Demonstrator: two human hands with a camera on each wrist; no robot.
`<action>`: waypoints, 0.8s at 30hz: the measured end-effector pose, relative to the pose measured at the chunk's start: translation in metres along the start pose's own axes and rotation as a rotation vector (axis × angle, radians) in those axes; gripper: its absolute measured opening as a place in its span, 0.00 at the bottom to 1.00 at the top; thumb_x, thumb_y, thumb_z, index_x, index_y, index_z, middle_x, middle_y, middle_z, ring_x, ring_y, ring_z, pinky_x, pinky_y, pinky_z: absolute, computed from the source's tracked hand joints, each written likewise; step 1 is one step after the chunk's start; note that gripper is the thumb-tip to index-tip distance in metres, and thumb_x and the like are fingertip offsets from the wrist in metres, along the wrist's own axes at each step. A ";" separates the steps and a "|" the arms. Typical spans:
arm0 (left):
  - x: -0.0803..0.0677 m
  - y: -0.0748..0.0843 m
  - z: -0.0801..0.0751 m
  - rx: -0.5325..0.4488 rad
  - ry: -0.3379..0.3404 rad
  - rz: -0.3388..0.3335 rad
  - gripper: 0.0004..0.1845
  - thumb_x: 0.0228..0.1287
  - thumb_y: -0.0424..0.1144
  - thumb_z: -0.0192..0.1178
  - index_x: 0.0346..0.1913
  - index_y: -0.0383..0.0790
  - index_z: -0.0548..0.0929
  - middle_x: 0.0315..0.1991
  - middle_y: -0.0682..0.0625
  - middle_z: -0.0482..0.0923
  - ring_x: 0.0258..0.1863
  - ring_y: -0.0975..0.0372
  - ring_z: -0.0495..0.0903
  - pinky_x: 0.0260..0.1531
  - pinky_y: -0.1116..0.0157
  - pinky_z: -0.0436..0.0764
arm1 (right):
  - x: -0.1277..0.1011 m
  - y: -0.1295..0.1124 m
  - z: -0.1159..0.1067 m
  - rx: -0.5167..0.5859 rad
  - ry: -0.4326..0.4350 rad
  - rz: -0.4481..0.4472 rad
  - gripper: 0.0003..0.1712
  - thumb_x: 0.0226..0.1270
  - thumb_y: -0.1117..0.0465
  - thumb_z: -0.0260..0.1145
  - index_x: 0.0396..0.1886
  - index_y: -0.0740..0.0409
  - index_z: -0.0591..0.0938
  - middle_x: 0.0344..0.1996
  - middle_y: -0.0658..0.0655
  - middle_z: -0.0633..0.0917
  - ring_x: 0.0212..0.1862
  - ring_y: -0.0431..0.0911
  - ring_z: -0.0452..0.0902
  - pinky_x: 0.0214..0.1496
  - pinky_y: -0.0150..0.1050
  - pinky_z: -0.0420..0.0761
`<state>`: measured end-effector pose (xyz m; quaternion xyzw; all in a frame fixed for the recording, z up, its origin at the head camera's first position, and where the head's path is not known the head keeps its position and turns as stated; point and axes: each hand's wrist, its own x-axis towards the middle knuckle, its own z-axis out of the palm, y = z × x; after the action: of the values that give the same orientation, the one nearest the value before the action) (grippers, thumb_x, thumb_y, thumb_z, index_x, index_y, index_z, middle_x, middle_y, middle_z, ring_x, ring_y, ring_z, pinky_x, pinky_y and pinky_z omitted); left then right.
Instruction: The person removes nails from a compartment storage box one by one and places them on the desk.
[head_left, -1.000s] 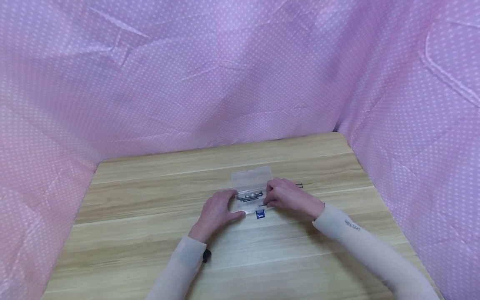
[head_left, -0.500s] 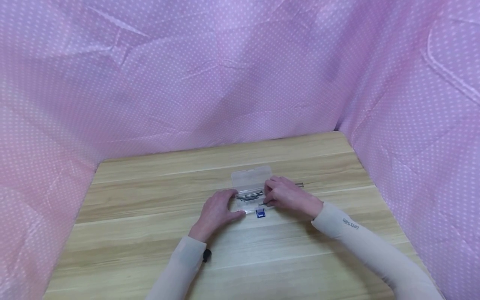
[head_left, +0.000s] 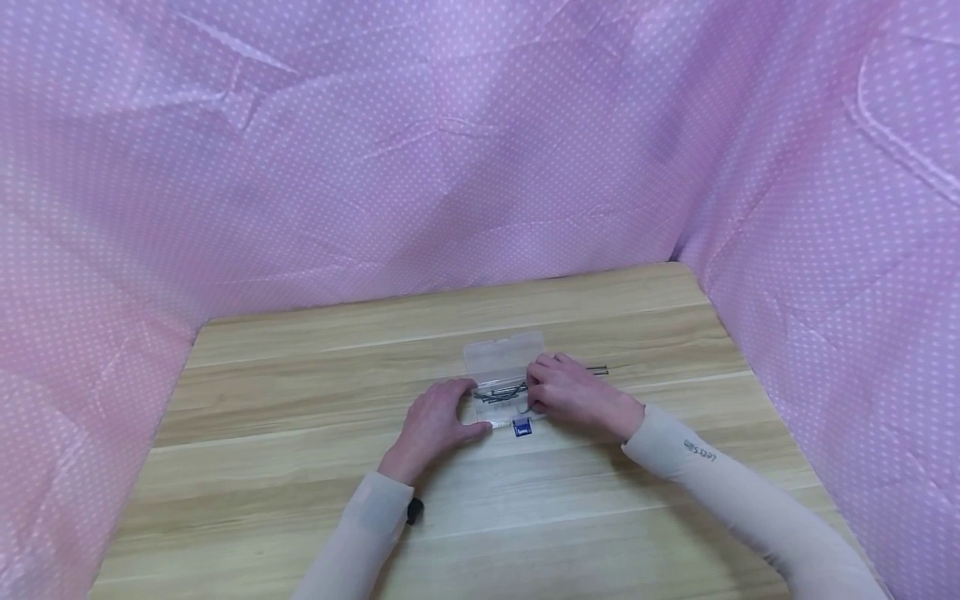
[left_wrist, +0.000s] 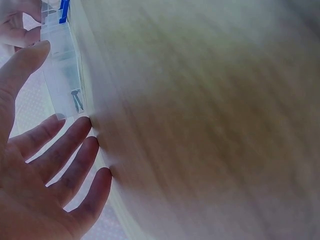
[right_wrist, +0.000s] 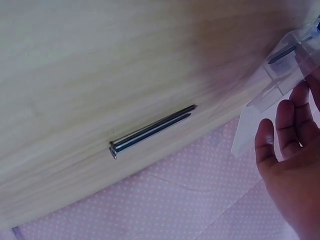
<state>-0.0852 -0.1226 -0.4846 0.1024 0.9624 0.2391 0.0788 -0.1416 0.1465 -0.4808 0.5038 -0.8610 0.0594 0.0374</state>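
A clear plastic box (head_left: 501,417) lies on the table with its lid (head_left: 504,355) folded back and a blue latch (head_left: 522,427) at its front. My left hand (head_left: 432,427) holds the box's left end between thumb and index finger; its other fingers spread past the end in the left wrist view. Several dark nails (head_left: 501,393) lie inside the box. Over its right end, my right hand (head_left: 572,390) pinches a nail (right_wrist: 282,54), seen through the clear wall in the right wrist view. The right fingertips are partly hidden.
Loose nails (right_wrist: 152,130) lie side by side on the wooden table (head_left: 300,467), right of the box and behind the right hand. Pink dotted cloth (head_left: 450,167) hangs behind the table and along its sides.
My right hand has shifted slightly left over the box, and less of the nail at its fingertips shows. The left hand keeps its place on the box.
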 end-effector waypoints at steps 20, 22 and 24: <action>0.000 0.002 -0.001 0.006 -0.009 -0.007 0.40 0.54 0.60 0.77 0.66 0.44 0.79 0.64 0.47 0.80 0.64 0.50 0.76 0.63 0.46 0.75 | 0.005 0.001 -0.008 0.032 -0.069 -0.001 0.02 0.62 0.58 0.76 0.33 0.43 0.91 0.38 0.46 0.77 0.44 0.45 0.69 0.47 0.40 0.72; 0.000 0.002 -0.001 0.004 -0.011 -0.010 0.40 0.54 0.60 0.77 0.66 0.44 0.79 0.64 0.46 0.79 0.64 0.50 0.76 0.64 0.46 0.75 | 0.005 0.001 -0.009 0.035 -0.075 0.004 0.03 0.62 0.58 0.76 0.32 0.43 0.90 0.38 0.46 0.76 0.44 0.45 0.69 0.47 0.40 0.72; 0.000 0.002 -0.001 0.005 -0.011 -0.010 0.40 0.55 0.60 0.77 0.66 0.44 0.79 0.64 0.46 0.79 0.64 0.50 0.76 0.63 0.46 0.75 | 0.005 0.001 -0.009 0.036 -0.076 0.001 0.04 0.62 0.59 0.76 0.32 0.43 0.90 0.38 0.46 0.76 0.44 0.45 0.68 0.47 0.40 0.72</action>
<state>-0.0850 -0.1215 -0.4828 0.0988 0.9630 0.2358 0.0849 -0.1451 0.1435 -0.4711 0.5056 -0.8609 0.0557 -0.0043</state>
